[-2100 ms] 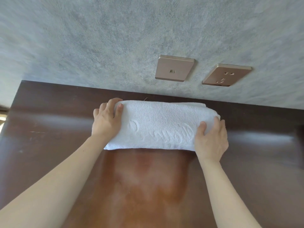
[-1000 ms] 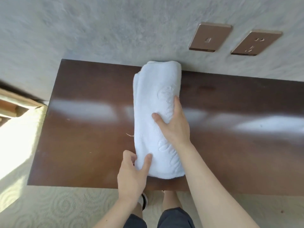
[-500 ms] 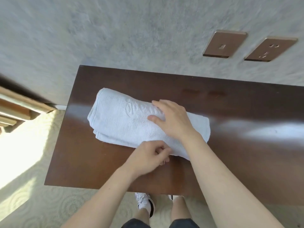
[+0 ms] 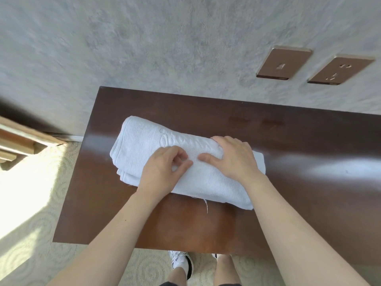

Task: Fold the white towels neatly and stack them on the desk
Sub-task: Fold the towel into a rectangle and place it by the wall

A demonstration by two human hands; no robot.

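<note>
On the dark wooden desk (image 4: 309, 203) we find one white towel (image 4: 140, 149) folded into a thick oblong bundle, lying at a slant near the left end, clear of the wall (image 4: 144, 48) behind. We judge the folding of this piece all but complete; what remains appears to be tidying, since a loose thread (image 4: 206, 205) hangs from the near edge and the layered left end sits slightly uneven. We see no other towel and no stack, so we cannot say how much of the task is left. Both hands rest on top of the bundle, around its middle. Our left hand (image 4: 162, 172) has its fingers curled, thumb and forefinger pinching the top cloth. Our right hand (image 4: 235, 159) lies flat beside it, fingers extended and pressing down, grasping nothing.
</note>
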